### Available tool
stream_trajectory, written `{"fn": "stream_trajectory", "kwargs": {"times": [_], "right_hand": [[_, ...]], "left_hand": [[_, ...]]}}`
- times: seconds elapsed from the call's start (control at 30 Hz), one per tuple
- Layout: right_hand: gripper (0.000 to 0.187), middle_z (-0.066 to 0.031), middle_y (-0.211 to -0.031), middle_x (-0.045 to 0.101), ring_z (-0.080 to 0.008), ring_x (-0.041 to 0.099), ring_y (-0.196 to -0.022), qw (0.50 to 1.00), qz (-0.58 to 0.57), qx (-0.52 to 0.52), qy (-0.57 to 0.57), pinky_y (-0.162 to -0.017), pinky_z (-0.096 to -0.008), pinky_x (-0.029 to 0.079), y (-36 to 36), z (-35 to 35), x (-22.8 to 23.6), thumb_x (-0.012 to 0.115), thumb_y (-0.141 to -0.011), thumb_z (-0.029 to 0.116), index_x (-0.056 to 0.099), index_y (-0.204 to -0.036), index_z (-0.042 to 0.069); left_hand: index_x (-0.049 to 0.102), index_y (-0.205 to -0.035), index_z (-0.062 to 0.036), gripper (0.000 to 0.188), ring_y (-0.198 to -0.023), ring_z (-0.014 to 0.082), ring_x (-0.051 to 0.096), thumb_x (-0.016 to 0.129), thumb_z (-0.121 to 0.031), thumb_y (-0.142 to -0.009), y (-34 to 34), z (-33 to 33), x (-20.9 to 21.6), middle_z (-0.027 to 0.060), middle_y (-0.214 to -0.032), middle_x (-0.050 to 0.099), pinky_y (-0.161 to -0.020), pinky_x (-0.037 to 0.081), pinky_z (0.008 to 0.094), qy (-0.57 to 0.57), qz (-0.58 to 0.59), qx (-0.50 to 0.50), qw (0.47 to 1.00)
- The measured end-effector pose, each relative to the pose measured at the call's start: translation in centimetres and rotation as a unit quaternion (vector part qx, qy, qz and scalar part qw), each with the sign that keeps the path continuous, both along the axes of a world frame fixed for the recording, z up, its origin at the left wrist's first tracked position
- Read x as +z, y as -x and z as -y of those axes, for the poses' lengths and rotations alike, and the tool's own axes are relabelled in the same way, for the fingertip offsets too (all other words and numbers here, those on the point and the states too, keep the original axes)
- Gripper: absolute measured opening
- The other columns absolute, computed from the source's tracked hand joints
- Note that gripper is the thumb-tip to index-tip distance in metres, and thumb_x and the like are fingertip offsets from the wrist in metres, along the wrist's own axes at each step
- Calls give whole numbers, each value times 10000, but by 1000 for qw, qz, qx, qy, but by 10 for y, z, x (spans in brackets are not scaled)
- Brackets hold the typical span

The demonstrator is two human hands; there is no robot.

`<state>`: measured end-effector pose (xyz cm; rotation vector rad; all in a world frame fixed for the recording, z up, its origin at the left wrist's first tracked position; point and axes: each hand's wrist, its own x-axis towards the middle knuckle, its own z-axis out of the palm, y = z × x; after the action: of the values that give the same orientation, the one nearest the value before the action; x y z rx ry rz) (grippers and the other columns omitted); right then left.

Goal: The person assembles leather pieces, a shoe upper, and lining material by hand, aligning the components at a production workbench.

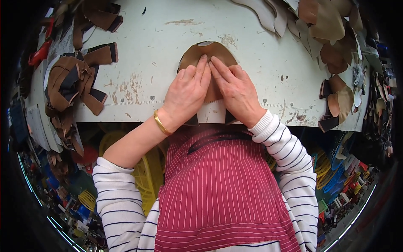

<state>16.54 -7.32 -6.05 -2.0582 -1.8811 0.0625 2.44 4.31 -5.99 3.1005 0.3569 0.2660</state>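
A brown shoe upper [195,53], curved like a horseshoe with a dark outer edge, lies on the white table in front of me. Its rounded end points away from me, and its two legs reach toward the table's near edge, partly hidden under my hands. My left hand [187,92] rests on its left side, index finger stretched to the middle of the piece, other fingers curled in. From the right, my right hand [235,90] mirrors it, its fingertips pressing the same spot. The fingertips of both hands nearly touch. What lies beneath the palms is hidden.
Brown and black strip-like pieces [63,84] are heaped along the table's left side. More brown and tan cut pieces [327,23] lie at the far right, with others [340,101] nearer. The worn white table [147,42] carries a printed ruler line. Yellow baskets [151,176] stand below.
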Motion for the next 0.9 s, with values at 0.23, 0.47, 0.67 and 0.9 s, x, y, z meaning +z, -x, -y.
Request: {"fn": "stream_trajectory", "kwargs": {"times": [0.23,0.47,0.67,0.9], "right_hand": [[523,-101,-1339,545,-250,553,-947,995,-94,5,-29,-867,-327,509,-10,0,-6,581,-749,6,582,-1268,-51],[493,-122,-1241,587,-270,580,-946,991,-132,0,-40,-853,-336,522,-13,-2,-1,591,-743,-27,594,-1236,-58],[345,-58,-1166,625,-232,617,-954,977,-166,-33,-128,-827,-334,515,-31,-28,-3,667,-795,53,651,-1138,84],[282,-31,-1152,638,-191,599,-973,983,-49,-4,-177,-869,-334,428,-47,-41,-6,741,-762,88,671,-1029,143]], "left_hand": [[490,-1382,21,615,-922,231,519,566,-22,-773,2,-7,-2,116,-1448,489,-842,466,319,98,20,-5,995],[465,-1420,24,678,-876,244,494,574,-11,-752,-8,-5,3,90,-1346,501,-789,451,350,126,-17,24,992],[534,-1340,37,588,-865,230,508,583,-47,-760,-7,-6,7,87,-1278,532,-785,455,336,112,-13,4,994],[682,-1065,-113,347,-947,232,574,709,-42,-727,0,-22,9,44,-1114,612,-802,454,368,141,221,62,963]]}}
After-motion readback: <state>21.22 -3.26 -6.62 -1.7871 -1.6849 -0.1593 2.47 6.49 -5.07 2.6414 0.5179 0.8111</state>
